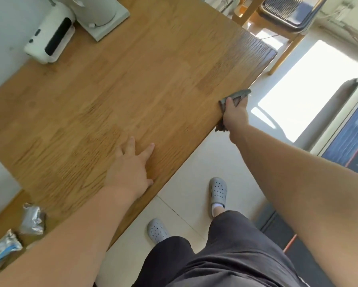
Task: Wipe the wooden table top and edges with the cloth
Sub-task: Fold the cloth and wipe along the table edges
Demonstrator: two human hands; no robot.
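Grey-green cloth (pixel 237 95), dark and crumpled, bunched into a narrow wad. It sat on the long edge of the wooden table (pixel 111 90), the side I stood at, roughly midway between my body and the far darker corner. Table top: light oak-coloured boards, joined in short blocks, grain running lengthwise.

Right hand (pixel 235 112): arm stretched out along the edge, hand clamped round the cloth. My thumb lay on the top-surface side and pressed the fabric onto the wood. The other fingers (pixel 243 101) curled over the cloth on the outer side of the edge, their tips hidden. One end of the cloth poked out past the fingers toward the far corner. A second ragged end showed below my wrist, hanging against the table's side. The cloth therefore straddled the rim, part on top, part over the edge, with my palm covering its middle.

Left hand (pixel 130 168): palm down on the table top close to the same edge, well apart from the cloth. Fingers straight and spread, holding nothing.

Also noted: a white appliance (pixel 49 38) and a second white unit on a pale base (pixel 103 15) at the far left of the table against the wall. Two silvery foil packets (pixel 32 219) lay at the near left end. A wooden chair (pixel 287 19) stood beyond the far corner. Grey perforated clogs (pixel 218 190) were on my feet on the pale tiled floor (pixel 186 172).
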